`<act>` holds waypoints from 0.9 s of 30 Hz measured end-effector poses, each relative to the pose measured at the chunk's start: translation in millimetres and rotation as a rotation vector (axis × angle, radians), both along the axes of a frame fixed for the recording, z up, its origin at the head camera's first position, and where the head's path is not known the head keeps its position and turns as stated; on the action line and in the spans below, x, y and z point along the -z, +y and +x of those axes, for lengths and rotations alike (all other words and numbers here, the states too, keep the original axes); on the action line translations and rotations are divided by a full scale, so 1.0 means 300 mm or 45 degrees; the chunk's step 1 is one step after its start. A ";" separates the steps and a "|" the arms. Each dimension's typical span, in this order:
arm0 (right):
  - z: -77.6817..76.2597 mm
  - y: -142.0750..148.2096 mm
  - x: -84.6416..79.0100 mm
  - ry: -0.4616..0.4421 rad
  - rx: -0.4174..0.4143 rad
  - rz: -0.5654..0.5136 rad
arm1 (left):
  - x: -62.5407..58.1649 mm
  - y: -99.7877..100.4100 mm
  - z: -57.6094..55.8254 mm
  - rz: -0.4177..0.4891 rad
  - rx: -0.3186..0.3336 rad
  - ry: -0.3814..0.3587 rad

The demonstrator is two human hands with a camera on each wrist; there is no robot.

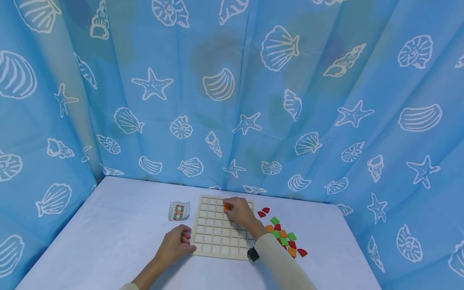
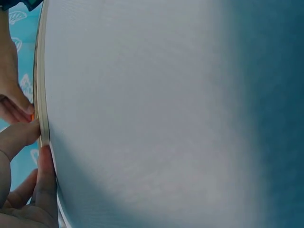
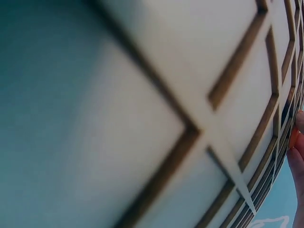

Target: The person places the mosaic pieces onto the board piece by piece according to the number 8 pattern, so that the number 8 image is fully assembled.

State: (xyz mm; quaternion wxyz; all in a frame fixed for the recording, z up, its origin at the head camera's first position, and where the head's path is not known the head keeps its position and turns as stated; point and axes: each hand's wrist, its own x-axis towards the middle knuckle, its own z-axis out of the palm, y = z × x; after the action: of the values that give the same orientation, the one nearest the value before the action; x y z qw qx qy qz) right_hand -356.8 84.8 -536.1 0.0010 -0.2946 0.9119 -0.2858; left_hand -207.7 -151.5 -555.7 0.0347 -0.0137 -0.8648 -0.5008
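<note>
A pale wooden grid board [image 1: 211, 255] lies on the white table. My left hand [image 1: 175, 243] is at its lower left edge. In the left wrist view, the thumb and a finger of that hand [image 2: 28, 175] grip the edge of the board [image 2: 42, 95]. Over the upper middle cells, my right hand [image 1: 240, 211] pinches an orange tile [image 1: 227, 207] between thumb and fingertips. The right wrist view shows those fingertips at the far right with a sliver of the orange tile [image 3: 293, 137], low over the grid [image 3: 223, 137]. Fingers partly hide the tile.
Right of the board lie loose tiles: green squares [image 1: 274, 220], orange squares [image 1: 292, 252] and red quarter-rounds [image 1: 302, 252], some hidden by the right forearm. A pattern card [image 1: 179, 211] lies left of the board. A blue shell-print curtain [image 1: 232, 100] hangs behind the table.
</note>
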 end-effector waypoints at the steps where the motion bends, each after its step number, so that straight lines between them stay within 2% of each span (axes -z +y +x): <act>1: -0.001 0.001 0.001 -0.002 -0.001 0.001 | 0.000 0.000 -0.001 -0.001 -0.002 0.000; 9: 0.003 0.003 -0.015 -0.053 -0.006 -0.070 | -0.001 0.000 -0.001 -0.015 -0.001 0.010; 19: 0.012 0.016 0.006 -0.064 0.005 -0.104 | 0.004 0.006 0.001 -0.016 0.014 0.019; 24: 0.017 0.038 -0.009 -0.128 -0.012 -0.132 | 0.002 0.003 0.002 -0.039 0.007 0.028; 27: 0.009 0.074 -0.021 -0.163 0.040 -0.141 | 0.003 -0.003 0.005 -0.043 0.010 0.029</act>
State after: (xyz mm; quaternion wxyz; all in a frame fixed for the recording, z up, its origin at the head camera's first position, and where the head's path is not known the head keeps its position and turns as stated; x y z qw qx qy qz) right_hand -354.0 107.1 -529.8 0.0386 -0.2610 0.8972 -0.3542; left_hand -206.3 -152.6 -556.5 0.0422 -0.0231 -0.8726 -0.4861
